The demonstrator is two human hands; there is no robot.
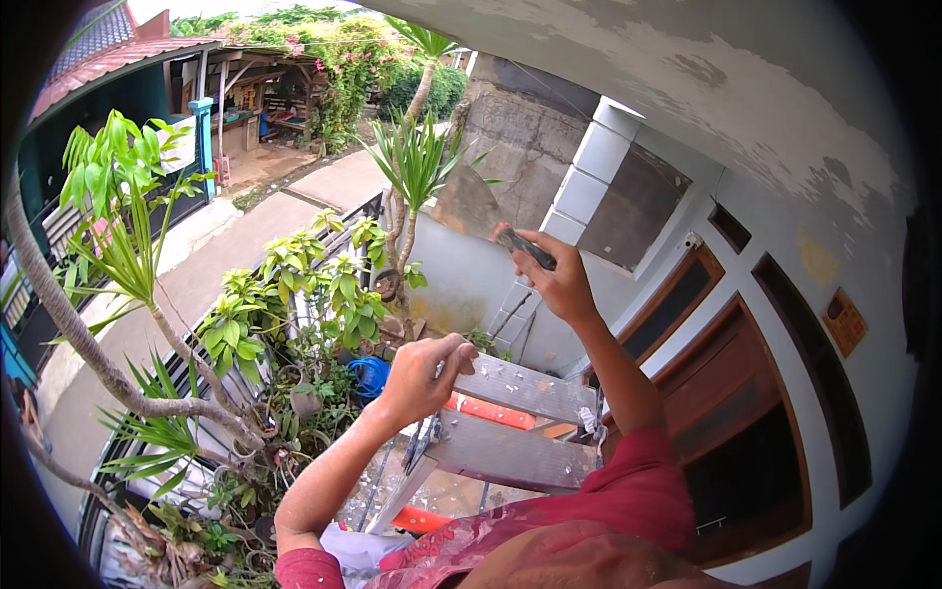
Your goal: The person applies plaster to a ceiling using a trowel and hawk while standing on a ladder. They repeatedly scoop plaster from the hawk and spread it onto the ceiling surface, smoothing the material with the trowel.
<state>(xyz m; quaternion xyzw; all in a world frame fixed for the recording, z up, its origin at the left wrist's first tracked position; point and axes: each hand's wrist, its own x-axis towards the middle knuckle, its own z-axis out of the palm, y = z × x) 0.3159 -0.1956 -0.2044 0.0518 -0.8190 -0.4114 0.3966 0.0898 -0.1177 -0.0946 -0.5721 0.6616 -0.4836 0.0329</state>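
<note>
My right hand (555, 278) is raised in front of me, its fingers wrapped round the dark handle of a wide-bladed scraper (467, 203). The blade points up and to the left, apart from any surface. Lower and to the left, my left hand (426, 379) is closed with its fingers curled; whatever it may hold is hidden. It appears just over the end of a grey wooden plank (535, 385), and I cannot tell whether they touch. Beside that lies a second grey plank (510, 450), and pale flakes dot the first one. Overhead, the pale ceiling (746, 108) shows patchy, peeled areas.
Below the planks are orange-red pieces (491, 410) and a tiled floor. Potted plants (294, 334), a blue container (368, 377) and a fence stand left, with a lane beyond. A wooden door (726, 412) and a white wall with narrow vents (814, 373) are right.
</note>
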